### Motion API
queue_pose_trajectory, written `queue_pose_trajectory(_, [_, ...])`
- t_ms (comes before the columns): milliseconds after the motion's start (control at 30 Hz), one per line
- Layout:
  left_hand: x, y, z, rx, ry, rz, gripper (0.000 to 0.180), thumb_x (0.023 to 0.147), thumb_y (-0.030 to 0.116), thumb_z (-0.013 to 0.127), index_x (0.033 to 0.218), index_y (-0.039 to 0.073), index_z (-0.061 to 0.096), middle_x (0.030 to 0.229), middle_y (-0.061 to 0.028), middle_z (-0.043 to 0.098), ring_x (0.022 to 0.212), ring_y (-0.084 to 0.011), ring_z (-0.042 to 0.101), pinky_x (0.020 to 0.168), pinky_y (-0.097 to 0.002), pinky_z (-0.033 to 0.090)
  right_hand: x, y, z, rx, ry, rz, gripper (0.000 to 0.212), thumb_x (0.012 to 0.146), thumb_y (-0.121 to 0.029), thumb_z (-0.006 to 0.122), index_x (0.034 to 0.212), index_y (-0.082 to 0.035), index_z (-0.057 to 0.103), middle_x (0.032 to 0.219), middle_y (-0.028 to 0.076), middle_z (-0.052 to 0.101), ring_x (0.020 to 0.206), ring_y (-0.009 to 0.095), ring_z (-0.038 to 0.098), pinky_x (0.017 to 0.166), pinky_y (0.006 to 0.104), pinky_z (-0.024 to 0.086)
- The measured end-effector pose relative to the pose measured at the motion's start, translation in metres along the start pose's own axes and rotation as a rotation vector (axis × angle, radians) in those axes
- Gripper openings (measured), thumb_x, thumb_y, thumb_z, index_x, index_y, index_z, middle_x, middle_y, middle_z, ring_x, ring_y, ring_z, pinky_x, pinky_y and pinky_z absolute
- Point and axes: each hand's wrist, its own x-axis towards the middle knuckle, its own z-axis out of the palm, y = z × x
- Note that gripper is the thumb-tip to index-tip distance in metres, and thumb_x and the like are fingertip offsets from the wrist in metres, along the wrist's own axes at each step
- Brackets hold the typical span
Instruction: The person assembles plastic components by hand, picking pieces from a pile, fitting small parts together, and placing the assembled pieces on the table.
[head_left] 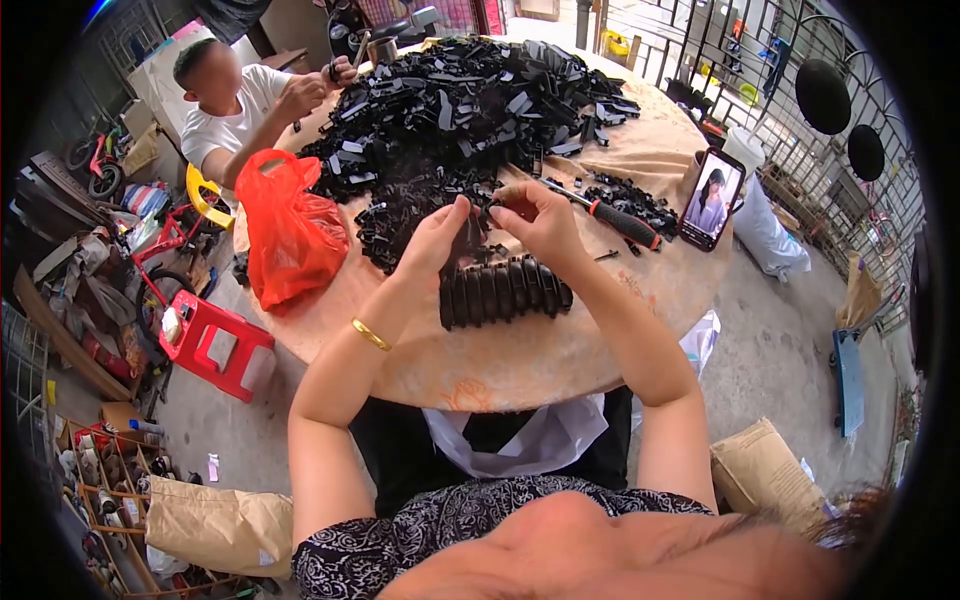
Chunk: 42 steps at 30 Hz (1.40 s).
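Observation:
My left hand (438,238) and my right hand (542,222) meet over the near side of a round, cloth-covered table (420,365). Thumb and fingers are pinched together on each; whatever small dark thing they hold blends into the black parts behind. Just below them lies a row of ribbed black plastic pieces (506,290), set side by side. Behind my fingers spreads a heap of small black clips (395,225). Beyond it rises a large pile of longer black plastic parts (470,100). A screwdriver (625,222) with a black and red handle lies right of my right hand.
A red plastic bag (288,235) stands at the table's left. A phone (711,198) is propped up at the right edge, near more small black parts (630,200). Across the table at left, another person (225,105) handles a part. A red stool (225,345) stands below left.

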Motion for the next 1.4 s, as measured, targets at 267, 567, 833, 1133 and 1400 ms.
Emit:
queue_pose_trajectory(267, [-0.009,0.003,0.006,-0.007,0.005,0.099,0.038,0.085,0.045,0.046,0.079,0.008,0.053,0.062,0.0001,0.054,0.047,-0.0074,0.049,0.039,-0.0197,0.037,-0.012,-0.017,0.012,-0.103,0.072,-0.159,0.017,0.075,-0.004,0.064,0.089,0.004,0.059,0.079,0.009,0.063,0.071,0.01,0.06,0.065,0.023,0.049])
queue_pose_trajectory(567, [-0.01,-0.004,0.009,0.035,0.034,0.104,0.038,0.084,0.044,0.049,0.078,0.007,0.052,0.059,-0.0012,0.053,0.046,-0.0064,0.049,0.039,-0.0176,0.038,-0.014,-0.015,0.012,-0.369,-0.078,-0.353,0.012,0.074,-0.006,0.06,0.084,-0.001,0.058,0.075,0.012,0.059,0.067,0.025,0.06,0.059,0.0293,0.048])
queue_pose_trajectory(833, [-0.014,0.004,0.016,0.721,0.291,0.455,0.029,0.084,0.026,0.056,0.08,-0.003,0.054,0.059,-0.0031,0.052,0.054,-0.0056,0.044,0.047,-0.0224,0.037,-0.014,-0.017,0.001,-0.85,-0.329,-0.51,0.012,0.074,-0.011,0.055,0.077,-0.001,0.049,0.07,0.011,0.051,0.061,0.028,0.055,0.053,0.0347,0.046])
queue_pose_trajectory(1133, [-0.016,0.0,0.015,0.608,0.448,0.495,0.035,0.084,0.031,0.055,0.082,-0.004,0.054,0.063,-0.0042,0.053,0.057,-0.0075,0.044,0.05,-0.0234,0.038,-0.027,-0.025,0.018,-1.111,-0.369,-0.6,0.009,0.071,-0.008,0.05,0.077,0.0,0.049,0.07,0.01,0.05,0.063,0.022,0.056,0.052,0.03,0.047])
queue_pose_trajectory(1400, [-0.017,0.026,-0.009,0.218,0.35,0.105,0.025,0.082,0.024,0.058,0.085,0.001,0.048,0.069,-0.0083,0.061,0.05,-0.0092,0.052,0.043,-0.0199,0.04,-0.005,0.003,0.001,-0.836,-0.231,-0.427,0.018,0.075,-0.016,0.058,0.088,-0.006,0.061,0.08,0.009,0.059,0.077,0.027,0.057,0.065,0.0354,0.046])
